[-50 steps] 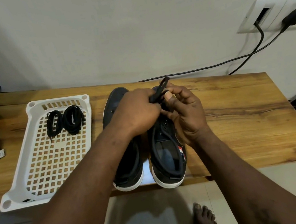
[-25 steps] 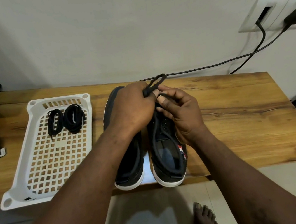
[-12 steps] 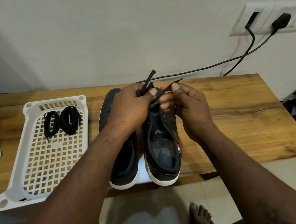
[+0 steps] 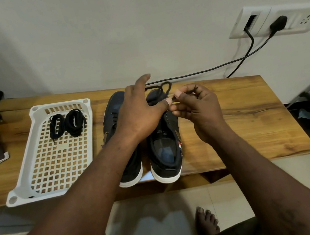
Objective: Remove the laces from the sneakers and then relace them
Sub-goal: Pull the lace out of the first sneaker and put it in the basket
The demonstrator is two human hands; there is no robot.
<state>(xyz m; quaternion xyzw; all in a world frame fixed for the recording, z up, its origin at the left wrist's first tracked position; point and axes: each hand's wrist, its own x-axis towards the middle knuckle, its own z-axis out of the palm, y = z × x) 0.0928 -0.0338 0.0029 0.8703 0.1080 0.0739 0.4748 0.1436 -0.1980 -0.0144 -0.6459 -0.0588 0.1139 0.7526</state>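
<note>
Soft black lace looped over the toe of the sneaker (image 4: 164,150) by my right hand.
My right hand (image 4: 199,110) pinches the lace (image 4: 165,86) between thumb and fingertip. My left hand (image 4: 139,113) lies across it, fingers mostly straight; I cannot tell whether it grips. The cord looks light and limp, so I judge it best held near its end. Both fabric, rubber-soled sneakers stand on the wooden table (image 4: 240,108).
</note>
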